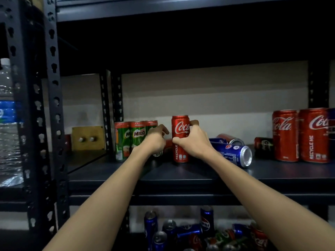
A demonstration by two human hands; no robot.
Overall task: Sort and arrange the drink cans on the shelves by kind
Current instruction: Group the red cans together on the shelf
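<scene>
On the dark metal shelf (181,173) at chest height, we see our right hand (194,142) wrapped around a tall red Coca-Cola can (179,138) that stands upright near the middle of the shelf, thumb on its front and fingers (194,123) curled round its right side. Our left hand (156,140) reaches just left of that can, in front of the third of three green Milo cans (135,138) lined up at the shelf's left end; its fingers are curled, and something with a silvery rim and a red body shows beneath it, likely a can lying on its side, though we cannot tell whether the hand grips it. Just right of the held can, a blue Pepsi can (233,154) lies on its side with its base toward us, and a second fallen can (230,139) lies behind it. Further right a dark can (262,144) lies down, and two large Coca-Cola cans (301,135) stand touching each other at the right edge. On the lower shelf, a jumble of blue Pepsi cans and red cans (199,230) is partly upright, partly tipped. At far left, beyond the perforated upright post (54,105), stands a clear water bottle (7,124) with a blue label.
</scene>
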